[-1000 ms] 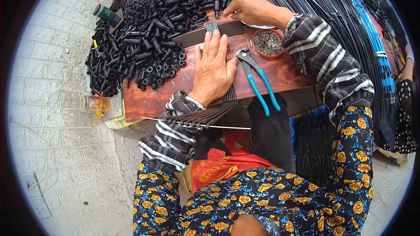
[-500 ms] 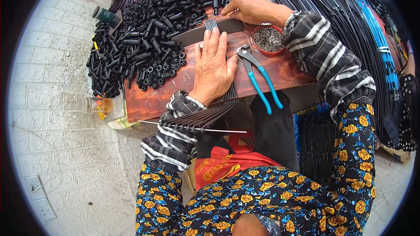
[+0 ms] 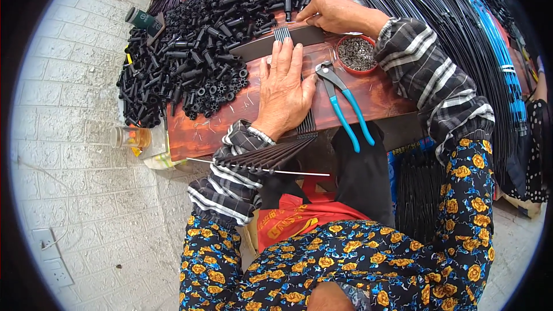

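Observation:
My left hand (image 3: 283,89) lies flat, fingers stretched out, over a row of thin black rods (image 3: 281,33). The rods run on under the palm and fan out past the table's front edge, where a thin white rod (image 3: 299,173) crosses them. Beyond those fingertips, my right hand (image 3: 337,14) has thumb and forefinger pinched together near the rods' far ends; what is between them is too small to make out. A dark flat strip (image 3: 311,36) lies crosswise beneath the rods. Pliers with blue handles (image 3: 347,113) rest to the right of my left hand, handles overhanging the edge.
Black plastic fittings (image 3: 184,60) are heaped across the table's left and back. A red-rimmed bowl (image 3: 358,72) of small metal pieces sits right of the pliers. Long black rods (image 3: 397,0) fill the far right. A jar (image 3: 129,137) stands at the left edge.
The whole view has shifted slightly. Both hands keep nearly the same places and poses, the left flat on the rods and the right pinching near their far ends.

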Demonstrator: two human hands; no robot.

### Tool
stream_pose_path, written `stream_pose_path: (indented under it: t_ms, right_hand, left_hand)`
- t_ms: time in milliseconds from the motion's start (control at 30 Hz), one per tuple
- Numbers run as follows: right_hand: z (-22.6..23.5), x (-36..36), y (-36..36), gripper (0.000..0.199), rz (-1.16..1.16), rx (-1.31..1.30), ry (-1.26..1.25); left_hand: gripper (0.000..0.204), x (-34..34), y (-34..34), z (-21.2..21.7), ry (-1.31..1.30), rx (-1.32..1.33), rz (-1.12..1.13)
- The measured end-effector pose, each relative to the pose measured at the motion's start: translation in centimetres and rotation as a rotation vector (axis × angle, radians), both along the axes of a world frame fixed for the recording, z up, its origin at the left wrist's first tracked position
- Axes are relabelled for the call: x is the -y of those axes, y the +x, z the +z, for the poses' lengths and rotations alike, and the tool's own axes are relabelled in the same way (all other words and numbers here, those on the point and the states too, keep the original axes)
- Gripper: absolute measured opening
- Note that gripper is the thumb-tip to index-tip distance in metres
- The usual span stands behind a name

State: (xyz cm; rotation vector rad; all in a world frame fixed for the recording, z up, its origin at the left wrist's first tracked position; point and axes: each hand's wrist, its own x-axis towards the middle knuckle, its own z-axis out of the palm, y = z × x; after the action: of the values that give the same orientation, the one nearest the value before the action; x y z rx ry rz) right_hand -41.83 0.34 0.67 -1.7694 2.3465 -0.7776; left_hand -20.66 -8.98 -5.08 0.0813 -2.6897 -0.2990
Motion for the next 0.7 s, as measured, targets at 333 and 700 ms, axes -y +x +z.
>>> stream_pose_path:
  t_ms: [333, 700]
  right_hand:
    - [0.1, -0.1, -0.1, 0.027, 0.004, -0.001, -0.020]
    - [1.3, 0.1, 0.0, 0.032, -0.003, -0.123, 0.079]
  left_hand:
    - [0.063, 0.0, 0.0, 0.2, 0.016, 0.005, -0.003]
    - [0.063, -0.1, 0.1, 0.2, 0.009, 0.001, -0.004]
